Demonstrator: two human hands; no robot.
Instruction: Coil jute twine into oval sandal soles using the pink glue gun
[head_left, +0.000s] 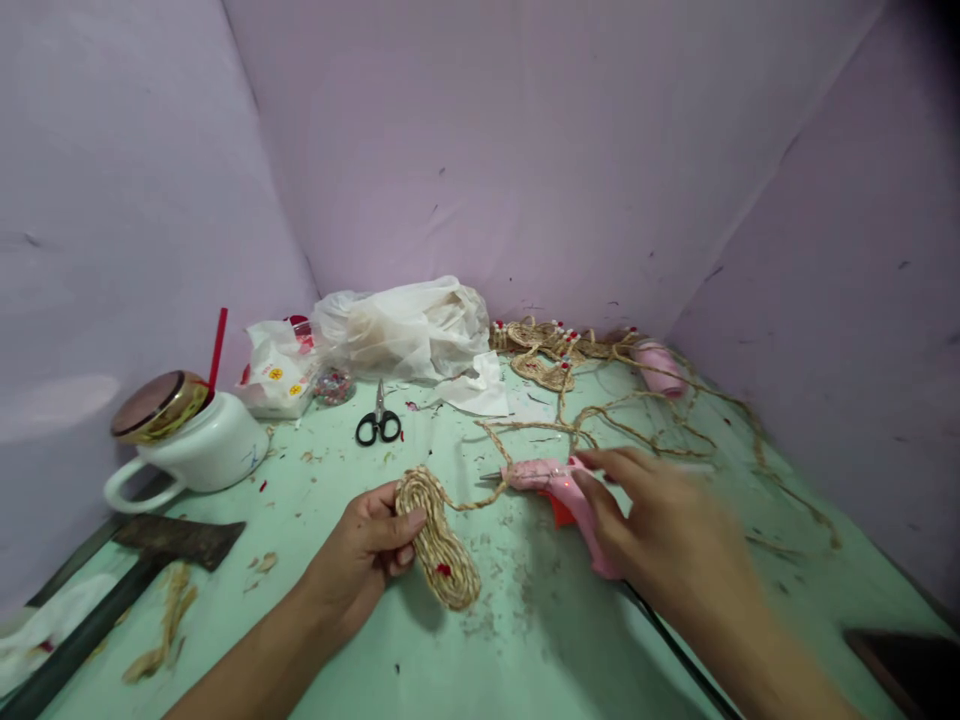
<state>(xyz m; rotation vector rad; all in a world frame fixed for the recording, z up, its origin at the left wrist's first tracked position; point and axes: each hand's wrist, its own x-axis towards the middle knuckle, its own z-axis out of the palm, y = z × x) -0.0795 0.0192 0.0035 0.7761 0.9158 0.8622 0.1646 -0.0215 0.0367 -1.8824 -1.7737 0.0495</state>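
My left hand (375, 540) pinches a coiled piece of braided natural-fibre cord (442, 545), long and rounded at both ends, with a small red spot near its lower end. From its top a loose strand of cord (480, 503) runs right, across the nozzle end of a pink hot glue gun (541, 474). The gun rests on the table, nozzle pointing left, its red part beneath the body. My right hand (645, 510) is at the gun's back end and handle, fingers stretched and apart, partly blurred. Whether it touches the gun is hard to tell.
Small black-handled scissors (379, 418) lie ahead. At left are a white mug (217, 445) with a lidded jar on it and a hammer-like tool (180, 541). A plastic bag (412, 325), finished braided pieces (544, 370) and a pink roll (660, 367) line the back. Loose cord sprawls right.
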